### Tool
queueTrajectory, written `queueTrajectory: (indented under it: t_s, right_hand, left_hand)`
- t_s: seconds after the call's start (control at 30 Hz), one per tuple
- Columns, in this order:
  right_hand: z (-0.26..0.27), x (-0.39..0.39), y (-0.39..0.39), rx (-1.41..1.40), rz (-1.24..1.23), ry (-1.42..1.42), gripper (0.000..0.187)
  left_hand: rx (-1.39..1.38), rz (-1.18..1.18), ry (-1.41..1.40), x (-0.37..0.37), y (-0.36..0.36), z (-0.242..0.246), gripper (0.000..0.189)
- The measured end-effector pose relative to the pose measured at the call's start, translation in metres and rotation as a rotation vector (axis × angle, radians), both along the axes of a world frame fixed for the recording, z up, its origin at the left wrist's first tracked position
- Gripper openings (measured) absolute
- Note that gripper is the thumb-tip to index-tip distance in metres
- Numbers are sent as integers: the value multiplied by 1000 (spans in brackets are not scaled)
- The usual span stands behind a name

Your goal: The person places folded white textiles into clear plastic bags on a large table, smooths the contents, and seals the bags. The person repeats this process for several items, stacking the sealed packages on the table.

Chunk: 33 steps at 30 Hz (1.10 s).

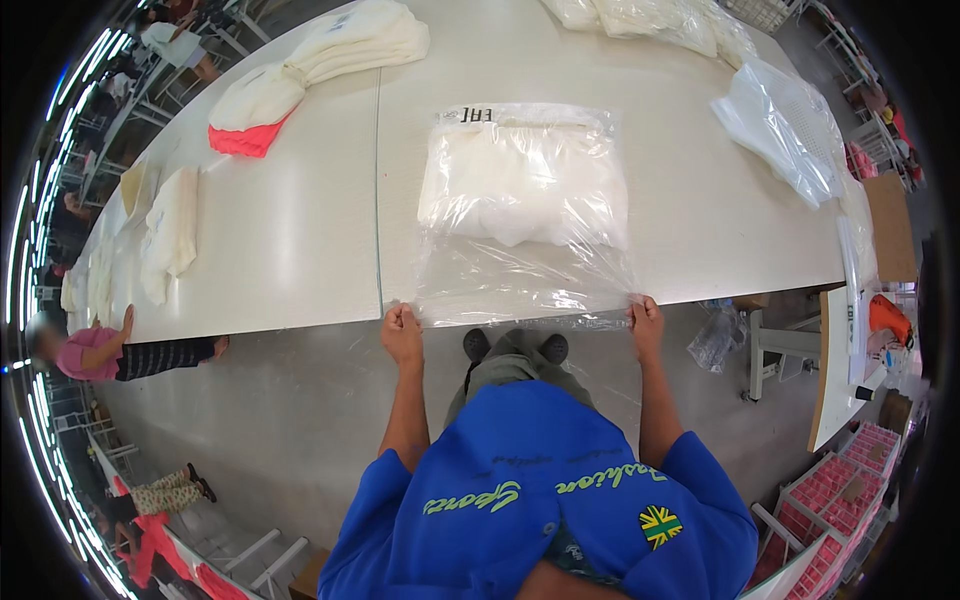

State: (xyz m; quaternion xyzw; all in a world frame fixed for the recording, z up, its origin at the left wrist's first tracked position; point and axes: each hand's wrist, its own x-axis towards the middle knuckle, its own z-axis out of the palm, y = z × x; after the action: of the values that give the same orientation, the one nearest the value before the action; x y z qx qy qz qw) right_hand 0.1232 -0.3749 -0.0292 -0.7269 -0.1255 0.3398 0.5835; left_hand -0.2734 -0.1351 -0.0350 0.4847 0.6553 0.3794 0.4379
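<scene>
A clear plastic bag [517, 274] lies on the pale table in front of me, its near edge reaching the table's front edge. Inside its far part sits a folded white garment [525, 180]; the near part is flat and holds nothing. My left hand [403, 330] pinches the bag's near left corner. At the near right corner, my right hand [646, 319] grips the film between thumb and fingers. Between the two hands the plastic is stretched, and both hands are at the table edge. Black printing shows on the bag's far end.
Folded cream garments [360, 37] and one with coral fabric [251, 135] lie at the far left. More garments [171, 229] are near a co-worker [94, 351]. Clear plastic bags [784, 127] are stacked at right. A side table [832, 360] and pink-filled crates [840, 480] stand lower right.
</scene>
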Motion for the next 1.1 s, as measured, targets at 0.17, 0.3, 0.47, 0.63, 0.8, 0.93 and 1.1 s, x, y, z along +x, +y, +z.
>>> queueTrajectory:
  t_s: [0.17,0.3,0.47,0.63,0.8,0.93,1.1]
  right_hand:
    - [24,29,-34,-102,95,155,22]
    - [32,66,-32,-220,66,2,28]
    - [45,79,43,-141,149,80,35]
    - [40,74,83,-180,328,98,37]
    - [31,69,83,-141,335,98,37]
    - [26,62,82,-84,160,128,37]
    - [15,58,83,-132,46,-49,36]
  left_hand:
    - [-219,4,-375,-31,11,28,31]
    - [-291,-104,-246,-23,56,57,41]
    - [-473,-379,-178,22,114,73,53]
    - [-513,-470,-177,46,132,65,47]
    - [-517,-499,-181,54,134,63,35]
    - [-423,-400,-168,51,130,45,29]
    - [-309,-329,-138,56,124,38,24]
